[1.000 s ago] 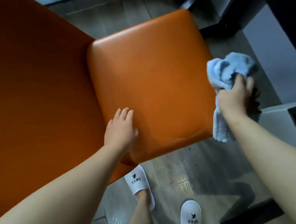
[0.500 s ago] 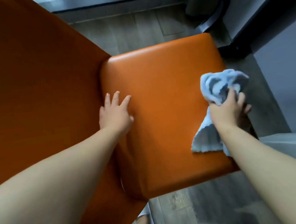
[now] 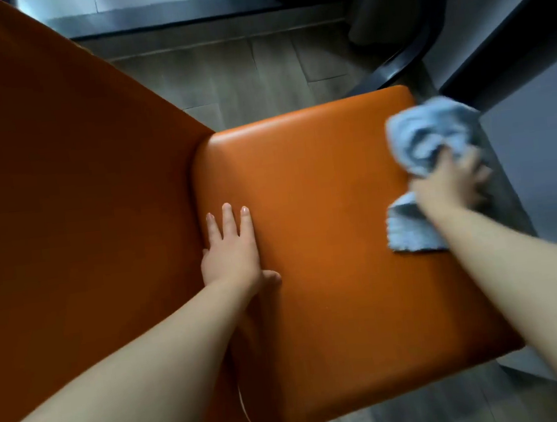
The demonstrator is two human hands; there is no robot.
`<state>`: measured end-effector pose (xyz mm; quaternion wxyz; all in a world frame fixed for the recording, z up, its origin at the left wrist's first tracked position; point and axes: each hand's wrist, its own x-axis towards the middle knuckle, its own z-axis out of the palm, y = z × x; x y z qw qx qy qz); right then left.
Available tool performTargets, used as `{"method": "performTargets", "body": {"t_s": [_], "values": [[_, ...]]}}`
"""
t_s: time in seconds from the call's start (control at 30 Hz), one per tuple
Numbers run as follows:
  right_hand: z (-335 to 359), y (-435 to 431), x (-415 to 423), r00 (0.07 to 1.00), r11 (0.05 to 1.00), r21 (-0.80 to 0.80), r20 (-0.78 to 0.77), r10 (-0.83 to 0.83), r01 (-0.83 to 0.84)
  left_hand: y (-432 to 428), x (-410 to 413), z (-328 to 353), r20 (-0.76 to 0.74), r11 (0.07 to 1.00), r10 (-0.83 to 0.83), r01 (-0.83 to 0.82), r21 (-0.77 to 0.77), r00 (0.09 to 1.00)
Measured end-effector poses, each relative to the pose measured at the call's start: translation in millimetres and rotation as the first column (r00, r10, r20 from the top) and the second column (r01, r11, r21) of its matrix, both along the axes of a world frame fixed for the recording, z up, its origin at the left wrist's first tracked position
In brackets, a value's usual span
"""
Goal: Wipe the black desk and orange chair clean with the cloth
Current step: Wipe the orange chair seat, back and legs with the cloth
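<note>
I see my left hand (image 3: 231, 253) lying flat, fingers straight, on the chair (image 3: 323, 226) seat's left edge, just beside the backrest. My right hand (image 3: 449, 186), blurred, grips the bunched blue cloth (image 3: 431, 139) at the seat's right edge, near its far corner.

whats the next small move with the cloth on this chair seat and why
Probably sweep the cloth leftward across the seat. The right hand holds it bunched at the seat's right edge, and the left hand lies flat near the backrest, steadying the chair.
</note>
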<state>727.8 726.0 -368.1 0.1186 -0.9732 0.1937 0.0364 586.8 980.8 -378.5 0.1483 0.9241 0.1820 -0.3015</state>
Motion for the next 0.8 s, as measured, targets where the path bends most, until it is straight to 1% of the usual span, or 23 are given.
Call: {"method": "performTargets", "body": {"t_s": [0.03, 0.07, 0.1, 0.13, 0.17, 0.2, 0.23, 0.27, 0.3, 0.33, 0.37, 0.4, 0.43, 0.47, 0.53, 0.6, 0.63, 0.67, 0.7, 0.73, 0.77, 0.8], "values": [[8, -23, 4, 0.976, 0.976, 0.079, 0.055, -0.209, 0.204, -1, 1, 0, 0.000, 1.000, 0.004, -0.004, 0.004, 1.000], [15, -37, 5, 0.916, 0.919, 0.136, 0.110, -0.385, 0.370, -1, 1, -1, 0.003, 1.000, 0.005, -0.005, 0.008, 1.000], [19, -40, 4, 0.861, 0.875, 0.159, 0.169, -0.480, 0.456, -1, 2, 0, 0.004, 1.000, 0.002, -0.002, 0.009, 1.000], [23, -33, 3, 0.852, 0.882, 0.172, 0.232, -0.470, 0.440, -1, 2, 0, 0.000, 1.000, -0.001, 0.001, 0.007, 1.000], [23, -15, 3, 0.880, 0.927, 0.181, 0.299, -0.370, 0.328, -1, 1, 0, -0.004, 1.000, -0.002, 0.002, 0.004, 1.000], [23, 11, 4, 0.910, 0.971, 0.181, 0.356, -0.211, 0.154, 0, 1, 0, -0.003, 1.000, -0.002, 0.002, 0.002, 1.000], [22, 40, 7, 0.925, 0.985, 0.166, 0.379, -0.031, -0.035, 0, 1, 1, 0.000, 1.000, -0.003, 0.003, 0.003, 1.000], [22, 74, 9, 0.921, 0.967, 0.140, 0.360, 0.152, -0.214, 0, 1, 1, 0.002, 1.000, -0.008, 0.008, 0.007, 1.000], [20, 106, 10, 0.891, 0.916, 0.099, 0.293, 0.346, -0.389, 0, 1, 1, -0.001, 1.000, -0.014, 0.014, 0.010, 1.000], [16, 136, 9, 0.816, 0.823, 0.054, 0.178, 0.550, -0.566, 1, 2, 0, -0.008, 1.000, -0.018, 0.018, 0.008, 1.000], [11, 159, 6, 0.694, 0.693, 0.033, 0.052, 0.718, -0.720, 1, 3, -1, -0.018, 1.000, -0.017, 0.017, 0.001, 1.000], [4, 172, 4, 0.567, 0.569, 0.031, -0.057, 0.822, -0.822, 1, 3, -2, -0.027, 1.000, -0.013, 0.013, -0.004, 1.000], [-1, 174, 7, 0.498, 0.506, 0.034, -0.133, 0.857, -0.862, 2, 4, -2, -0.032, 1.000, -0.013, 0.013, -0.004, 0.999], [-3, 166, 13, 0.525, 0.539, 0.052, -0.165, 0.835, -0.841, 2, 5, -2, -0.035, 1.000, -0.018, 0.018, -0.001, 0.999], [-4, 130, 31, 0.722, 0.733, 0.030, -0.146, 0.676, -0.680, 1, 4, -2, -0.038, 1.000, -0.016, 0.016, 0.000, 0.999], [8, 78, 52, 0.914, 0.918, -0.049, -0.126, 0.385, -0.394, -1, 4, -2, -0.043, 1.000, -0.005, 0.005, -0.007, 0.999], [17, 51, 59, 0.973, 0.977, -0.049, -0.114, 0.202, -0.209, -2, 4, -2, -0.047, 1.000, 0.003, -0.003, -0.011, 0.999], [27, 24, 62, 0.994, 0.999, -0.032, -0.104, 0.023, -0.027, -2, 5, -2, -0.052, 1.000, 0.010, -0.011, -0.013, 0.999], [33, 1, 62, 0.990, 0.993, -0.008, -0.077, -0.117, 0.117, -3, 6, -3, -0.057, 1.000, 0.013, -0.014, -0.013, 0.998], [36, -14, 60, 0.978, 0.978, 0.001, -0.008, -0.210, 0.210, -3, 7, -3, -0.058, 1.000, 0.016, -0.017, -0.013, 0.998], [36, -23, 57, 0.964, 0.969, 0.009, 0.099, -0.246, 0.247, -4, 7, -2, -0.059, 1.000, 0.019, -0.019, -0.014, 0.998], [35, -23, 55, 0.946, 0.971, 0.051, 0.220, -0.240, 0.235, -4, 6, -2, -0.061, 1.000, 0.017, -0.018, -0.015, 0.998]]}}
